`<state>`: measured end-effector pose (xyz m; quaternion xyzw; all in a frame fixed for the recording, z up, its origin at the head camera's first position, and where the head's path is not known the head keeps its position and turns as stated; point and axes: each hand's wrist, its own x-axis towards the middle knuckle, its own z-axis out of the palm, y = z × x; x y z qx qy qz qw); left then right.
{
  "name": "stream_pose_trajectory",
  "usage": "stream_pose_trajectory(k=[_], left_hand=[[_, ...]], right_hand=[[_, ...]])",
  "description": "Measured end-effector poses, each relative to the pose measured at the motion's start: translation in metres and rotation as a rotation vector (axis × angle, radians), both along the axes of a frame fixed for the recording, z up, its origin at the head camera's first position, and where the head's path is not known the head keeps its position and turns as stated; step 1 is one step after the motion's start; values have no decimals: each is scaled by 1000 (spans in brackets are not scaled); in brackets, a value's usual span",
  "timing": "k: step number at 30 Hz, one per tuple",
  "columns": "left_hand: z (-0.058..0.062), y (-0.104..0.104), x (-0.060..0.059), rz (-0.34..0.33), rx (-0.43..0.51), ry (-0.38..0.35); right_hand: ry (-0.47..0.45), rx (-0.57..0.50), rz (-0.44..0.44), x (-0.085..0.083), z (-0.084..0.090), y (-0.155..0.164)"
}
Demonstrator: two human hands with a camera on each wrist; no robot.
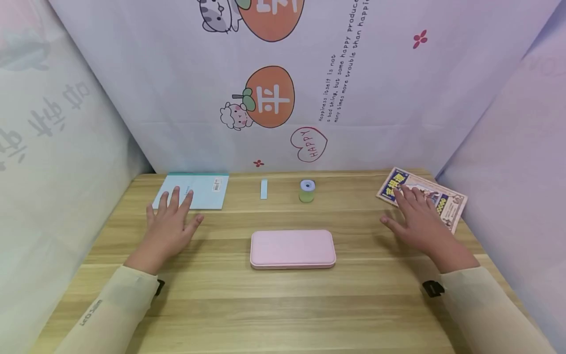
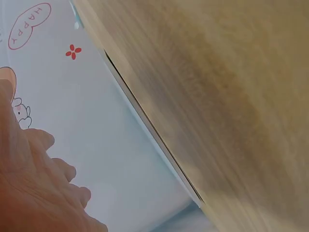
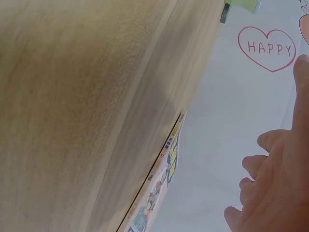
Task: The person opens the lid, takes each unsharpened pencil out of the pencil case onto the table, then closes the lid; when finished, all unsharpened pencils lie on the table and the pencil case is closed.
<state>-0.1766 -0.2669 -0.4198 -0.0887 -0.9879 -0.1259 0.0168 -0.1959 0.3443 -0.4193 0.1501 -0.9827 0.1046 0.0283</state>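
My left hand [image 1: 170, 228] hovers with spread fingers over the near edge of a light blue notebook [image 1: 203, 194] at the back left. On the other side, my right hand [image 1: 417, 221] is likewise spread and overlaps a colourful printed book [image 1: 451, 209] in the head view. Both hands hold nothing. Between them, nearer to me, lies a closed pink case [image 1: 293, 249] with rounded corners. In the right wrist view the book [image 3: 157, 188] lies on the table, with the right hand [image 3: 275, 179] raised above it. The left wrist view shows the left hand [image 2: 43, 179] above the notebook.
Toward the back of the wooden table [image 1: 283, 309] lie a small pale blue strip [image 1: 264, 189] and a little round green container with a bluish top [image 1: 307, 191]. A white printed cloth [image 1: 376, 98] hangs behind the table, and pale sheets flank both sides.
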Motion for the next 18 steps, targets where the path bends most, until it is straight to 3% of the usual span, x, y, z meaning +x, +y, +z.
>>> stream_pose_trajectory(k=[4, 7, 12, 18], left_hand=[[-4, 3, 1, -54, 14, -20], [-11, 15, 2, -138, 46, -39], [-19, 53, 8, -280, 145, -133], [-18, 101, 12, -392, 229, -269]], right_hand=[[-23, -17, 41, 3, 1, -13], [-44, -40, 99, 7, 1, -34], [-76, -64, 193, 12, 1, -80], [-123, -143, 273, 21, -3, -131]])
